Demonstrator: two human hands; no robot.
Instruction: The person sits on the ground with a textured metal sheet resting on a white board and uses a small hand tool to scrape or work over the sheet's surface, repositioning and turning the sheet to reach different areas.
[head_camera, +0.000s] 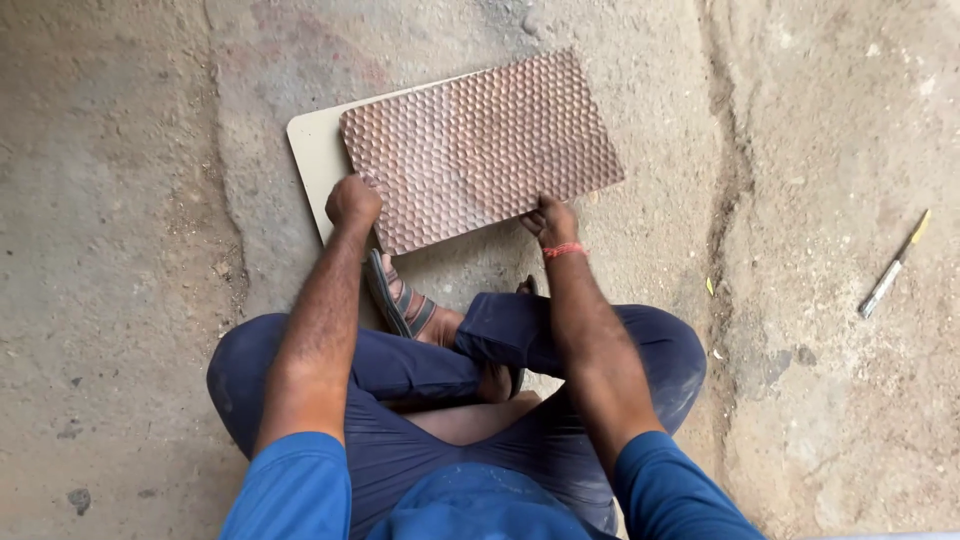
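Brown honeycomb-textured panel (480, 150) lying over cream board (312, 160); left hand (352, 200) clenched at corner, right hand (550, 220) pinching near edge, steadying it.

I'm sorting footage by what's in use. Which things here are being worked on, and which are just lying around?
In hand: brown honeycomb-textured sheet, held by left hand and right hand; cream board under it.
Lying about: knife-like tool on the concrete floor.
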